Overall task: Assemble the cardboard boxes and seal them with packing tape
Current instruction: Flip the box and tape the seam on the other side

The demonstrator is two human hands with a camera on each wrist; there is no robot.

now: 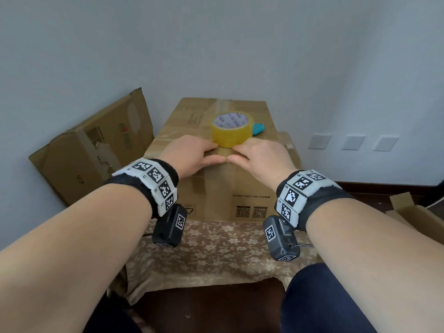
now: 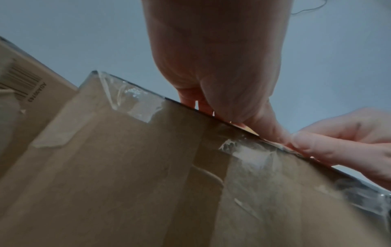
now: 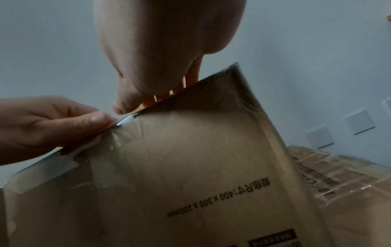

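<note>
A closed brown cardboard box (image 1: 216, 195) stands on a small cloth-covered table (image 1: 216, 251). A yellow tape roll (image 1: 231, 129) rests on the box top, with a teal cutter (image 1: 258, 129) just behind it. My left hand (image 1: 193, 152) and right hand (image 1: 260, 155) lie side by side on the top near the front edge. Their fingers reach the foot of the roll. Both thumbs meet at the edge, pressing a clear tape strip (image 1: 224, 152) over the seam. In the left wrist view my left hand (image 2: 211, 66) lies over the box (image 2: 127, 175) edge. In the right wrist view my right hand (image 3: 160, 50) does the same on the box (image 3: 190, 167).
A flattened cardboard box (image 1: 96, 150) leans on the wall at the left. A second box (image 1: 289, 145) sits behind the first on the right. An open carton (image 1: 413, 212) stands on the floor at the right. Wall sockets (image 1: 353, 141) are low on the right wall.
</note>
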